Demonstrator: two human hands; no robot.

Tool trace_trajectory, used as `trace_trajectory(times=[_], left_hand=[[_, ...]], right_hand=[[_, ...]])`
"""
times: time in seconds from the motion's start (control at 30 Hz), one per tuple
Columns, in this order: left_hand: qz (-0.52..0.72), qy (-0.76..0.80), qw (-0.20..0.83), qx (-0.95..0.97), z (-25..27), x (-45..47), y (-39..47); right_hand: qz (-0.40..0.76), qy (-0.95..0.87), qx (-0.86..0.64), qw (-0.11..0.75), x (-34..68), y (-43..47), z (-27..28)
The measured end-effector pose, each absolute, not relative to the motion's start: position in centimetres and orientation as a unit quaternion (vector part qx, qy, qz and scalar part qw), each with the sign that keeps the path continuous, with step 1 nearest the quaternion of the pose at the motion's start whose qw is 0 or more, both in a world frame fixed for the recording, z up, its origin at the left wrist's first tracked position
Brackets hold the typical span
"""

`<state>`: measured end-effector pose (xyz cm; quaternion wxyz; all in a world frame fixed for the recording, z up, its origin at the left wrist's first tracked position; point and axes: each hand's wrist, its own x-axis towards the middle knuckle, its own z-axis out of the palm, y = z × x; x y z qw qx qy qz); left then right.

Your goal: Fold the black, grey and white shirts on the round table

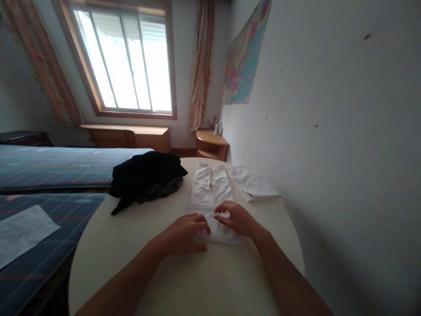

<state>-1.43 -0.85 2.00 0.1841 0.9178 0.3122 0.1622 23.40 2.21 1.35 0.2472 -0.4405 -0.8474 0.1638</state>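
A white cloth garment [212, 186] lies lengthwise on the round table, wrinkled at its far part, with a smoother near part turned over or layered. My left hand [187, 232] is at the near left edge of the garment, fingers curved over it and thumb apart near the tabletop. Over the right side of the near part is my right hand [237, 218], with bent fingers and a gap between thumb and forefinger. Nothing shows gripped in either hand. Just right of the garment sits a folded white cloth [255, 184].
A heap of black clothing [148, 177] rests on the left of the cream round table [138, 250]. Beds with blue plaid covers [66, 164] stand to the left, one bearing a paper sheet [26, 232]. The white wall [335, 175] runs close along the right.
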Motion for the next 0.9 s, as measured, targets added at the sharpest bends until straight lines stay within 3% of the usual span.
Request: trace_trajectory(times=[0.17, 0.33, 0.63, 0.7, 0.8, 0.9], left_hand=[[0.116, 0.318, 0.123, 0.933, 1.3, 0.0, -0.9], [0.119, 0.326, 0.14, 0.927, 1.5, -0.1, -0.9], [-0.007, 0.266, 0.507, 0.82, 2.4, -1.2, -2.1], [0.046, 0.301, 0.475, 0.826, 2.5, -1.3, -1.6], [0.168, 0.387, 0.298, 0.856, 2.6, -1.7, -0.8], [0.168, 0.421, 0.208, 0.867, 2.5, -2.6, -0.2]], right_hand=[[0.177, -0.838, -0.457, 0.239, 24.1, 3.2, 0.2], [0.166, -0.837, -0.457, 0.249, 24.4, 3.6, 0.0], [0.313, -0.835, -0.433, 0.132, 24.0, 2.2, 1.0], [0.33, -0.837, -0.42, 0.123, 23.8, 2.1, 1.0], [0.34, -0.838, -0.407, 0.125, 23.8, 2.1, 0.9], [0.332, -0.844, -0.398, 0.134, 23.7, 2.1, 0.9]])
